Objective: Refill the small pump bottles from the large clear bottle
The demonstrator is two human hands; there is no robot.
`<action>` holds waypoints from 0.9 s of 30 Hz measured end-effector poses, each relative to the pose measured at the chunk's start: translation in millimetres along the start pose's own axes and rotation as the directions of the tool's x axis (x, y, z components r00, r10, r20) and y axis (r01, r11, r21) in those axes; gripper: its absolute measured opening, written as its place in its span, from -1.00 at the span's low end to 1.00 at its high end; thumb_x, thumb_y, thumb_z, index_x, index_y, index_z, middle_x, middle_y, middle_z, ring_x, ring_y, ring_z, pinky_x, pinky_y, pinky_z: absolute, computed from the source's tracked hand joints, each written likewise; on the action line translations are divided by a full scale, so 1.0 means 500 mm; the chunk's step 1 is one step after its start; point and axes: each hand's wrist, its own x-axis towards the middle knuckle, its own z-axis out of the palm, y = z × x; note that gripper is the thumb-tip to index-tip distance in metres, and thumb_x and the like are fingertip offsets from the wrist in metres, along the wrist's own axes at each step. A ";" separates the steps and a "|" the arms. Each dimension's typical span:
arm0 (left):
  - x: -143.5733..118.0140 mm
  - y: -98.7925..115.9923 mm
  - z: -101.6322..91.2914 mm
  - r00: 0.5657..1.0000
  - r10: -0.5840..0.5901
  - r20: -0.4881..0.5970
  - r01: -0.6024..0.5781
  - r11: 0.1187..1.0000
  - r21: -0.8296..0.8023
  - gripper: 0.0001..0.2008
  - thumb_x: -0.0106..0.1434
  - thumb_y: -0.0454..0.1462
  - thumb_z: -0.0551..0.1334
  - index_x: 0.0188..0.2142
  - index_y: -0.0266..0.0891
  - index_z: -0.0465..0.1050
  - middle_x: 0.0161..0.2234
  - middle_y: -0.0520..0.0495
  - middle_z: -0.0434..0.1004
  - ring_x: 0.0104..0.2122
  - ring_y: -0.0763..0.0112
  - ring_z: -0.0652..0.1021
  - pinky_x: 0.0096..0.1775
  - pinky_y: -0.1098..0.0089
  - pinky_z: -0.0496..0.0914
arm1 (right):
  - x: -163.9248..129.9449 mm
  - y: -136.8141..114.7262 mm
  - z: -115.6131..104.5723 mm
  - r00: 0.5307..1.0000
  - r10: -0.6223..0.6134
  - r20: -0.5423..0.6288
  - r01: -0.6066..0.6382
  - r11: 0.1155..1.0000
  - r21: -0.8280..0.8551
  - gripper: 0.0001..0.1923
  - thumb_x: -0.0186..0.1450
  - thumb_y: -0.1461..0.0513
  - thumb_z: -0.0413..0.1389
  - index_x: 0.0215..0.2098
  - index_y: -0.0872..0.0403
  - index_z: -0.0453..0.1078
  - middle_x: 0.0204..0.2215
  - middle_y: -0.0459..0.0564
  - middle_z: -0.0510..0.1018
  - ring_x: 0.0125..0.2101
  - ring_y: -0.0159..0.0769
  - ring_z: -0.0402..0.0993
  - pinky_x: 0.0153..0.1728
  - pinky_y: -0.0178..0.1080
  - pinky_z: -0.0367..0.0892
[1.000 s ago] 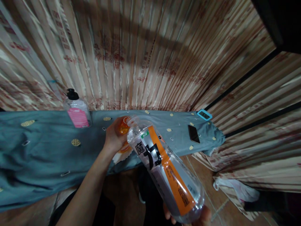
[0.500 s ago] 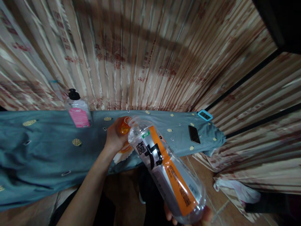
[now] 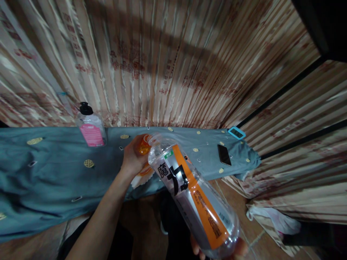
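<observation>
Bottle (image 3: 189, 195) front and centre: we see a large clear plastic one with an orange and silver label and bold black characters, tilted steeply, its base low toward us and its open neck pointing up and away over the near edge of the counter (image 3: 48, 180). Our right hand (image 3: 235, 249) cups the base from underneath at the bottom edge of the view; only a few fingers and a bit of palm show, closed around the bottle's bottom. Our left hand (image 3: 132, 157) reaches in from the lower left, forearm stretched across the frame, and curls around a small orange container (image 3: 143, 148) held right at the bottle's mouth, the two touching or very nearly so. Below that hand we catch something orange and white with a frilled edge (image 3: 142, 173); what it is, we cannot tell.

The counter itself is draped in a blue-grey cloth dotted with small gold motifs. At its back left stands a clear pump bottle (image 3: 90, 126) with a black top and pink label, well apart from the hands. Over to the right lies a dark phone (image 3: 223, 154), flat on the cloth, and beyond it a small device with a turquoise rim (image 3: 236, 133) near the corner. Striped curtain (image 3: 168, 65) hangs behind everything.
</observation>
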 end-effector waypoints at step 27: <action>-0.001 -0.001 0.000 1.000 0.005 0.004 -0.005 1.000 -0.029 -0.50 0.11 0.04 0.57 -0.02 -0.12 0.70 -0.06 -0.19 0.88 -0.04 -0.08 0.83 0.06 0.05 0.75 | 0.020 -0.056 0.079 0.994 -0.007 0.112 0.007 1.000 0.000 0.09 0.12 -0.62 0.33 0.18 -0.01 0.82 -0.16 0.17 0.96 -0.19 0.04 0.93 -0.16 -0.13 0.81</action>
